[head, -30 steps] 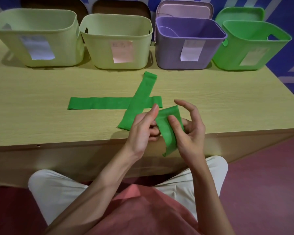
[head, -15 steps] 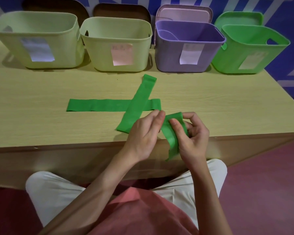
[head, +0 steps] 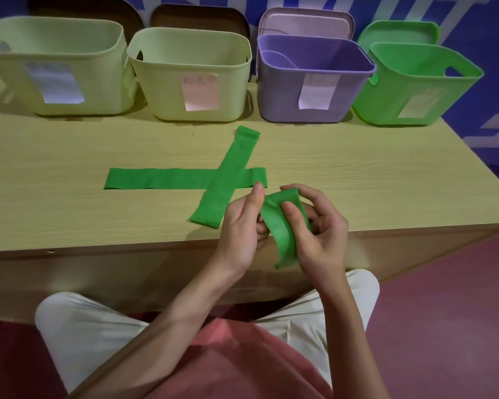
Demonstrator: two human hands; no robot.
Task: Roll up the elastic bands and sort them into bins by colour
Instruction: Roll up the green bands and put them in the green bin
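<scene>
Both hands hold one green elastic band (head: 280,228) over the table's front edge. My left hand (head: 242,223) pinches its left side, and my right hand (head: 317,226) grips it with the thumb pressed on the front and fingers curled behind. The band's top is bent over and its loose tail hangs below the table edge. Two more green bands lie flat and crossed on the table: a horizontal band (head: 162,178) and a diagonal band (head: 228,174) on top of it. The green bin (head: 415,90) stands at the back right.
Along the back of the wooden table (head: 69,214) stand two pale yellow-green bins (head: 55,67) (head: 190,76) and a purple bin (head: 314,82), each with a paper label. Lids lean behind them. My knees are under the table's front edge.
My hands and the held band stayed at the table's front edge. The right fingers, spread a second ago, have curled round the band's top. The two crossed bands have not moved.
</scene>
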